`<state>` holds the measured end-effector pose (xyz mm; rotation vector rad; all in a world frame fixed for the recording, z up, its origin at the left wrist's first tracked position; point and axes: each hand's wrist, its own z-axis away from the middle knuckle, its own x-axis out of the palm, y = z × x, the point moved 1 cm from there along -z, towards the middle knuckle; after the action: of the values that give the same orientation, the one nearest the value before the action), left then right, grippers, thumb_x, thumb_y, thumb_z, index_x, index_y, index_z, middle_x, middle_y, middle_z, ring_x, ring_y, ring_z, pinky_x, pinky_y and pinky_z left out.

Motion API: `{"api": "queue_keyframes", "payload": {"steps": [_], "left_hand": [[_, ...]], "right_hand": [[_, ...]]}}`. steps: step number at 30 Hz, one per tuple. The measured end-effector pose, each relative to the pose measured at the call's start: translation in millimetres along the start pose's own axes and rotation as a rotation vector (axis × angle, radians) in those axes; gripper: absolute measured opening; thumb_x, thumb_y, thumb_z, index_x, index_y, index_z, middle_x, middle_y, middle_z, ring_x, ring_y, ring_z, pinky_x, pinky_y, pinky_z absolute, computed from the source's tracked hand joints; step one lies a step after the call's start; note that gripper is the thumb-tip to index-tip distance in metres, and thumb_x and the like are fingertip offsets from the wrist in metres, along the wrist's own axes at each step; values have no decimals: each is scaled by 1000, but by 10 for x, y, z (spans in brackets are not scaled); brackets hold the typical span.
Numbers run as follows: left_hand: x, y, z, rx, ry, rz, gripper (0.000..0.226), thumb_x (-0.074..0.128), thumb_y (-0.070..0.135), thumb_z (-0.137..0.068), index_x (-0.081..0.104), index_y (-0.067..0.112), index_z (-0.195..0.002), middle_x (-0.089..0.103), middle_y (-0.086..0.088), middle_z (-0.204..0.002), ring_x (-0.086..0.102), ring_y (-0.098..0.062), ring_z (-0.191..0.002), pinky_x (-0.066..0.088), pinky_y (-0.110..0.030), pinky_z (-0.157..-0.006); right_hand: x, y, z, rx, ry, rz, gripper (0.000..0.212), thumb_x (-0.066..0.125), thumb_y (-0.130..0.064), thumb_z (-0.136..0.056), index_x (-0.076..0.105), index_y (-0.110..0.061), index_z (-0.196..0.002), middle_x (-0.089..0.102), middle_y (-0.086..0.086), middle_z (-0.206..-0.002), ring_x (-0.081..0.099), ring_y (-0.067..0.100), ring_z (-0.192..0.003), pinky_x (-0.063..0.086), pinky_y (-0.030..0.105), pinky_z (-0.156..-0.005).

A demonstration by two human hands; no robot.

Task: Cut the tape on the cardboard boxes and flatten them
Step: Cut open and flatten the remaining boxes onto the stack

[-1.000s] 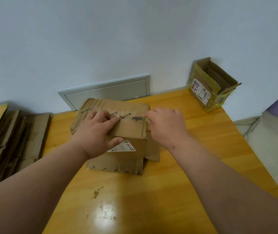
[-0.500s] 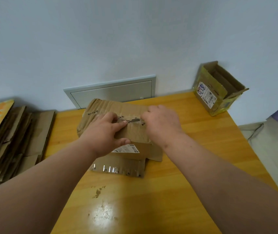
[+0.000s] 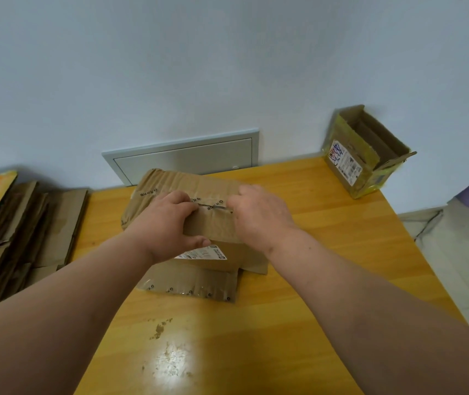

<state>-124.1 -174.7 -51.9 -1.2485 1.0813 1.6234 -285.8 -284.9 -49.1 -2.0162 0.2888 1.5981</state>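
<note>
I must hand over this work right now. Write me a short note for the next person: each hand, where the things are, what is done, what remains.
Left hand: grips the brown cardboard box at mid-table, holding it steady.
Right hand: holds a small blade in the top tape seam, partway through the cut.
Open yellow-taped box: far right corner of the table, not yet flattened.
Flattened cardboard stack: left of the table.
Left: finish the seam, flatten this box, then the yellow-taped one.
</note>
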Motion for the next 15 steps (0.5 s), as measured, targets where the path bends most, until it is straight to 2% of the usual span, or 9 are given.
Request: {"api": "queue_keyframes", "payload": {"steps": [5,8,10,15], "left_hand": [[184,-117,103,-62,-66,-24,91,65,72,-73,39,26,-147,38,8,-139,32,-17,-128,30,-36,-112],[310,-190,166,-88,-65,-82,96,65,71,-74,28,29,-152,30,9,-146,22,-19,-133,24,-37,-116],[343,-215,141,-97,-68,-96,94,64,68,-77,23,32,-155,25,9,-149,18,-20,-137,21,-38,-117],[334,-184,14,-125,-77,-60,80,56,66,-85,26,39,-153,25,10,-152,23,-20,-139,27,-41,-115]], "right_hand": [[106,-100,-11,-31,-55,-53,27,52,1,-85,64,-15,-102,34,-3,-80,37,21,-84,28,31,-60],[178,-91,-6,-29,-60,-51,29,46,6,-83,62,-14,-99,24,-6,-71,40,22,-82,20,28,-53],[198,-24,-31,-11,-75,-43,31,45,5,-84,63,-14,-102,21,-7,-71,38,22,-82,24,30,-56],[208,115,-83,27,-63,-51,24,51,-7,-89,67,-17,-104,35,-1,-84,49,29,-93,30,32,-62]]}}
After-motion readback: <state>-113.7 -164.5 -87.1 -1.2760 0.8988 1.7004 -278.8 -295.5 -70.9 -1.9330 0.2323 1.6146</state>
